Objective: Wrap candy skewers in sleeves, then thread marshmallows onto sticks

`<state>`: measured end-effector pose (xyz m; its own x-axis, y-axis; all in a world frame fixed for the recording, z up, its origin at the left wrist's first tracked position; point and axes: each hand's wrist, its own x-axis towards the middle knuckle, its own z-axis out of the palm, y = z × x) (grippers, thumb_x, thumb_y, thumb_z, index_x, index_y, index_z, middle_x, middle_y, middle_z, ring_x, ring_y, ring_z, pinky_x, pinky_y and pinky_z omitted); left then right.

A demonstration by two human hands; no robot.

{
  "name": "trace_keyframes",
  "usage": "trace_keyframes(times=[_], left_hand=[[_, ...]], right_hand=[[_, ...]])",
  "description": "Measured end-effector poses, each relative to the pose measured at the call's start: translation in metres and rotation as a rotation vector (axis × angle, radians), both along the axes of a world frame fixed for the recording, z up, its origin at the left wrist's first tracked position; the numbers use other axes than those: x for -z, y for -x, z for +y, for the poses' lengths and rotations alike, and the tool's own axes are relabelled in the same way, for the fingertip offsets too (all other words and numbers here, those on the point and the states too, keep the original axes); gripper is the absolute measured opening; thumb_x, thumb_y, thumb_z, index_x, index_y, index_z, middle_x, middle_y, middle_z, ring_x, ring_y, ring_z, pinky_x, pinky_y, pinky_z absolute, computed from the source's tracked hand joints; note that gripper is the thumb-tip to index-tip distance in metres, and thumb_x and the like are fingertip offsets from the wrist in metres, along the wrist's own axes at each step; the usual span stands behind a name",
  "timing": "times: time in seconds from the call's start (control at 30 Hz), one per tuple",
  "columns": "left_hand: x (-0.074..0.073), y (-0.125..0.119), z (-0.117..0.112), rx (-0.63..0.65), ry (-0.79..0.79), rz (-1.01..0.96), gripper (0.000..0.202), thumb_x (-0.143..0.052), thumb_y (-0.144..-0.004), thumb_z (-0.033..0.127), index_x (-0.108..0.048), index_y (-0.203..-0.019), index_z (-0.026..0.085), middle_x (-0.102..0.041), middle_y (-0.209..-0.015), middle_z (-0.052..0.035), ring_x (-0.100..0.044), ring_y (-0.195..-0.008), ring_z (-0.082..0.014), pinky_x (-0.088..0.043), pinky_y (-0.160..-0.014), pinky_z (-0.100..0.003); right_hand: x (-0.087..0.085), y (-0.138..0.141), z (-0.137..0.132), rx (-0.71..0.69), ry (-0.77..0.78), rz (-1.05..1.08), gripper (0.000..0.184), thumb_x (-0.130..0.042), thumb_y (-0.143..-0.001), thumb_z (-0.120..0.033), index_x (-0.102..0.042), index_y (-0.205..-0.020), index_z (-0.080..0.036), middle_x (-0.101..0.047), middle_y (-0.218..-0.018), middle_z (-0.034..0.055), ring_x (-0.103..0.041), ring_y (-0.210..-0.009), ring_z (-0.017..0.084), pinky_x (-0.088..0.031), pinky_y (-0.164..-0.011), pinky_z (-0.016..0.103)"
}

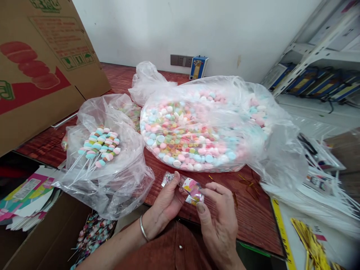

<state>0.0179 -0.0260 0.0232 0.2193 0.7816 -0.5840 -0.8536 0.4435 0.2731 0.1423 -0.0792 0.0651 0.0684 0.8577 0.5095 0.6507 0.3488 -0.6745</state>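
Low in the middle of the head view, my left hand (168, 198), with a silver bangle on its wrist, pinches a small clear plastic candy wrapper (191, 186) with pink and yellow print. My right hand (221, 213) has its thumb and index fingertip at the wrapper's right end. What the wrapper contains is hard to make out. Just beyond sits a big clear bag of pastel marshmallows and ring-shaped gummies (194, 138). To the left, marshmallow skewers (102, 144) on white sticks lie on a crumpled plastic bag (123, 187).
A large cardboard box (56, 48) stands at left. Below it, an open carton holds wrapped candy skewers (95, 232). Gold twist ties (309, 240), white sticks (317, 202) and black-handled pliers (308, 144) lie right. A blue boxed device (198, 67) stands by the wall sockets.
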Motion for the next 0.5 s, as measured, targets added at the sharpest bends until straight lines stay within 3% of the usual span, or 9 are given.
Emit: trace_keyframes(times=[0.1,0.2,0.33,0.5], left_hand=[[0.002,0.0,-0.001,-0.002,-0.011,0.057,0.037,-0.09,-0.063,0.034,-0.062,-0.077,0.014,-0.062,-0.067,0.0018,-0.056,-0.061,-0.0103,-0.043,-0.055,-0.022],[0.001,0.002,-0.004,-0.041,-0.119,0.103,0.032,-0.09,-0.063,0.028,-0.066,-0.08,0.014,-0.064,-0.072,0.0016,-0.056,-0.063,-0.0094,-0.044,-0.059,-0.022],[-0.005,0.011,-0.008,0.105,-0.25,0.068,0.032,-0.083,-0.073,0.032,-0.071,-0.097,0.014,-0.064,-0.079,-0.0008,-0.056,-0.066,-0.0094,-0.043,-0.059,-0.022],[-0.006,0.014,-0.006,0.17,-0.227,0.081,0.031,-0.09,-0.061,0.028,-0.065,-0.075,0.014,-0.054,-0.062,0.0032,-0.047,-0.054,-0.0056,-0.034,-0.05,-0.019]], right_hand=[[0.007,0.005,0.001,-0.046,0.0,-0.108,0.02,-0.058,-0.095,-0.028,-0.064,-0.112,-0.02,-0.054,-0.127,0.0133,-0.054,-0.116,0.026,-0.047,-0.094,0.042],[0.013,0.009,0.005,-0.023,-0.009,-0.173,0.019,-0.056,-0.095,-0.023,-0.064,-0.112,-0.018,-0.062,-0.116,0.0126,-0.058,-0.106,0.025,-0.048,-0.089,0.041],[0.015,0.009,0.008,-0.012,-0.043,-0.215,0.018,-0.051,-0.096,-0.017,-0.065,-0.109,-0.018,-0.067,-0.102,0.0097,-0.06,-0.097,0.023,-0.048,-0.086,0.04],[0.023,-0.004,0.005,-0.051,-0.068,-0.277,0.02,-0.052,-0.096,-0.018,-0.065,-0.111,-0.019,-0.067,-0.102,0.0118,-0.062,-0.095,0.026,-0.047,-0.089,0.045]])
